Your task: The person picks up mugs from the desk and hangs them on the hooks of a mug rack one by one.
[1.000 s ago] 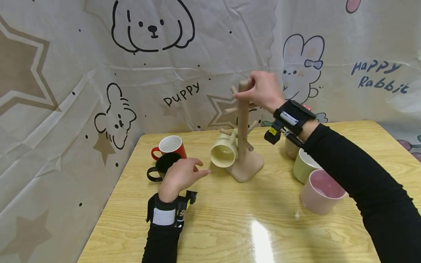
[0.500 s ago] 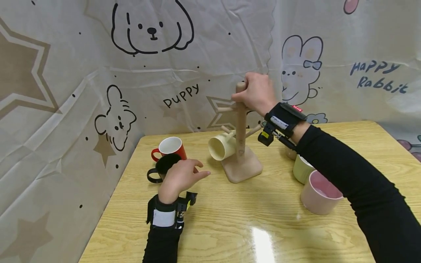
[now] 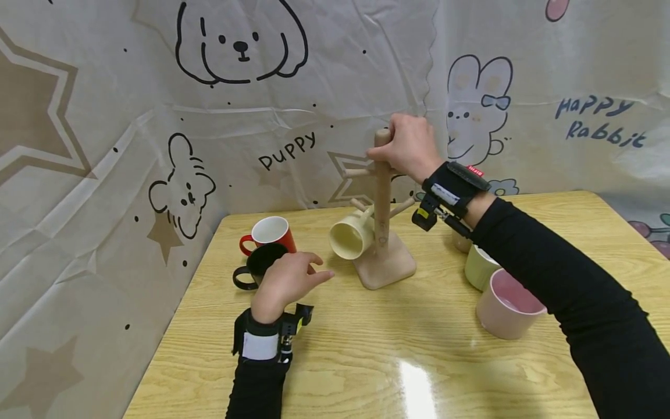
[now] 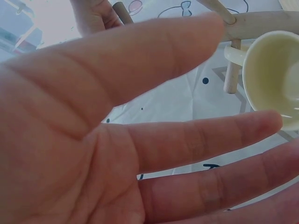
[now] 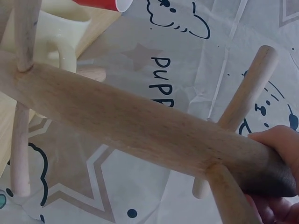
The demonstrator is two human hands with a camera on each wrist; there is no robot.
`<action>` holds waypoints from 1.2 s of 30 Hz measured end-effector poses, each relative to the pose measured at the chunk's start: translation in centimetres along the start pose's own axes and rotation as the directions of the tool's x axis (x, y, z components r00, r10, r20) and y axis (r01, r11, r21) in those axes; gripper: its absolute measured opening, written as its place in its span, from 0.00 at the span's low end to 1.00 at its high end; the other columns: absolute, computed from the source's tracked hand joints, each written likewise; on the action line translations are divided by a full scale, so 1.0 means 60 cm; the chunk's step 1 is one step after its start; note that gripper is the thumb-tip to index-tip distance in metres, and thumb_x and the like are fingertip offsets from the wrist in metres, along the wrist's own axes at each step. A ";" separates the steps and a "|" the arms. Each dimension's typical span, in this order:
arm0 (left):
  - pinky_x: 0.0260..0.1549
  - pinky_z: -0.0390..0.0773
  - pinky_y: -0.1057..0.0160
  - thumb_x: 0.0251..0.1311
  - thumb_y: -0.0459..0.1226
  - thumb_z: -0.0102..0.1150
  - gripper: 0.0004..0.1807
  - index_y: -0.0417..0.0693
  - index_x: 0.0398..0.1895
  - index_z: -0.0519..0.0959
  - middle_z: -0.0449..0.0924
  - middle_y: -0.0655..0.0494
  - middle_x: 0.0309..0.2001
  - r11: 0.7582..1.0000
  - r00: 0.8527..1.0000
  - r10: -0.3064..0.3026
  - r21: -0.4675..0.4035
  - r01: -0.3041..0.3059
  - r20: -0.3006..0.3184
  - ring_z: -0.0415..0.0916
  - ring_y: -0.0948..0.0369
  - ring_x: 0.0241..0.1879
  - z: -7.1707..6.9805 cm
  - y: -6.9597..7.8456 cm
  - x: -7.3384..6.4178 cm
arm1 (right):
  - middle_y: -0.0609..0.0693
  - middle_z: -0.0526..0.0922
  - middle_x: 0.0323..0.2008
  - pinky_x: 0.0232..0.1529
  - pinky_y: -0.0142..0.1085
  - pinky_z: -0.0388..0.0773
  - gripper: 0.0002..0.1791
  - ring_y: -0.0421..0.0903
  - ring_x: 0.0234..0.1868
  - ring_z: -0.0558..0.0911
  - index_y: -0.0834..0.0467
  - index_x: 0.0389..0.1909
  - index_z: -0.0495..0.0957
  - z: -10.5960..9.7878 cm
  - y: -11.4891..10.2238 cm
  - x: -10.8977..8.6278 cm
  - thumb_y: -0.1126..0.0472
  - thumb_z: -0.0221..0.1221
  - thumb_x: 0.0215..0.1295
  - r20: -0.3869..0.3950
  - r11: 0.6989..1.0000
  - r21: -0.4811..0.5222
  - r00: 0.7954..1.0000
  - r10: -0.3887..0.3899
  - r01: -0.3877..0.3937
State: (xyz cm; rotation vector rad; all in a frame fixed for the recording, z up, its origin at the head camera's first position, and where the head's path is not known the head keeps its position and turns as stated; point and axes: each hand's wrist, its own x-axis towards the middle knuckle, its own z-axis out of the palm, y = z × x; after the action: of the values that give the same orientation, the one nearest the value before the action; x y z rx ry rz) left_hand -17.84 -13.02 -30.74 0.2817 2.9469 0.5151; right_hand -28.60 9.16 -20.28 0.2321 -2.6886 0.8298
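A wooden mug tree (image 3: 382, 203) stands upright on its square base toward the back of the table. My right hand (image 3: 411, 145) grips its post near the top, thumb on the near side; in the right wrist view the fingers (image 5: 280, 144) wrap the post's end. A cream mug (image 3: 349, 237) hangs by its handle from a lower left peg (image 4: 231, 74), mouth facing out. My left hand (image 3: 288, 280) holds nothing, its fingers spread and relaxed, beside a black mug (image 3: 260, 263) that it partly covers in the head view. Behind that is a red mug (image 3: 272, 231), white inside.
On the right are a pink mug (image 3: 506, 308), a pale green mug (image 3: 478, 267) and a brownish mug (image 3: 460, 240), partly hidden by my right sleeve (image 3: 555, 273). A printed cloth (image 3: 314, 70) hangs behind the wooden table (image 3: 366, 361).
Held at its post, the mug tree has turned and shifted slightly left, and the hanging cream mug has swung with it. My right hand moved slightly left; the left stays still.
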 end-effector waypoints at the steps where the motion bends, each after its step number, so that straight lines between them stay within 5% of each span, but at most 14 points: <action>1: 0.29 0.77 0.61 0.56 0.50 0.58 0.23 0.46 0.50 0.78 0.83 0.51 0.39 1.000 1.000 -0.002 -0.002 0.002 0.001 0.79 0.57 0.36 0.000 0.000 0.000 | 0.54 0.76 0.32 0.35 0.39 0.72 0.21 0.51 0.36 0.75 0.60 0.27 0.68 0.000 0.001 0.000 0.49 0.65 0.51 0.003 1.000 0.004 1.000 -0.003 0.003; 10: 0.32 0.77 0.60 0.56 0.51 0.58 0.24 0.46 0.50 0.78 0.83 0.51 0.40 1.000 1.000 -0.013 -0.001 0.013 0.005 0.79 0.57 0.38 0.000 0.002 0.000 | 0.54 0.76 0.34 0.34 0.36 0.69 0.27 0.49 0.35 0.73 0.61 0.36 0.72 -0.005 0.013 -0.007 0.42 0.65 0.49 0.039 0.996 0.052 0.997 -0.072 0.070; 16: 0.31 0.77 0.61 0.56 0.51 0.58 0.24 0.46 0.50 0.78 0.83 0.51 0.39 1.000 1.000 -0.005 -0.002 0.005 0.005 0.79 0.58 0.36 0.001 0.001 0.001 | 0.55 0.76 0.51 0.54 0.40 0.70 0.32 0.48 0.52 0.74 0.59 0.53 0.71 -0.041 0.030 -0.033 0.43 0.64 0.52 -0.075 0.948 0.311 0.996 -0.041 0.063; 20: 0.29 0.76 0.62 0.56 0.52 0.58 0.24 0.47 0.50 0.78 0.83 0.52 0.39 1.000 1.000 -0.007 -0.003 0.007 0.004 0.79 0.58 0.36 0.000 0.001 0.001 | 0.47 0.78 0.47 0.52 0.34 0.68 0.21 0.41 0.49 0.75 0.55 0.49 0.74 -0.077 0.055 -0.070 0.49 0.62 0.57 -0.249 0.862 0.498 0.968 0.040 0.092; 25: 0.29 0.76 0.62 0.56 0.53 0.58 0.25 0.47 0.50 0.78 0.83 0.52 0.39 1.000 1.000 -0.004 0.007 0.004 0.000 0.79 0.57 0.36 -0.005 0.000 0.000 | 0.43 0.79 0.37 0.45 0.26 0.68 0.08 0.38 0.40 0.77 0.53 0.38 0.79 -0.103 0.107 -0.137 0.59 0.63 0.57 -0.386 0.660 0.730 0.904 0.184 0.177; 28: 0.30 0.76 0.61 0.56 0.52 0.58 0.25 0.46 0.50 0.78 0.83 0.51 0.39 1.000 1.000 0.004 0.010 -0.004 -0.007 0.79 0.57 0.37 -0.008 -0.002 -0.001 | 0.47 0.81 0.34 0.45 0.24 0.70 0.07 0.41 0.39 0.79 0.59 0.35 0.80 -0.099 0.141 -0.182 0.62 0.64 0.55 -0.396 0.570 0.801 0.876 0.274 0.184; 33: 0.32 0.77 0.60 0.57 0.51 0.57 0.24 0.46 0.50 0.78 0.83 0.51 0.40 1.000 1.000 0.012 0.014 -0.012 -0.016 0.79 0.56 0.38 -0.010 -0.008 -0.001 | 0.47 0.83 0.33 0.47 0.23 0.70 0.10 0.41 0.41 0.79 0.64 0.36 0.80 -0.079 0.193 -0.234 0.62 0.63 0.55 -0.330 0.502 0.860 0.852 0.407 0.094; 36: 0.31 0.77 0.60 0.57 0.52 0.57 0.24 0.46 0.50 0.78 0.83 0.50 0.40 1.000 1.000 0.005 0.008 -0.005 -0.015 0.79 0.56 0.38 -0.010 -0.012 -0.002 | 0.44 0.83 0.33 0.47 0.23 0.69 0.11 0.39 0.41 0.78 0.62 0.37 0.80 -0.068 0.217 -0.246 0.60 0.63 0.56 -0.275 0.489 0.872 0.855 0.440 0.029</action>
State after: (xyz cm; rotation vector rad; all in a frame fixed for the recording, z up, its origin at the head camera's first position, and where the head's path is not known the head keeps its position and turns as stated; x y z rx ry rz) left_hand -17.92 -13.93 -30.42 0.2879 2.9646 0.5086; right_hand -16.95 23.07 -28.94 -0.1095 -1.6343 1.9846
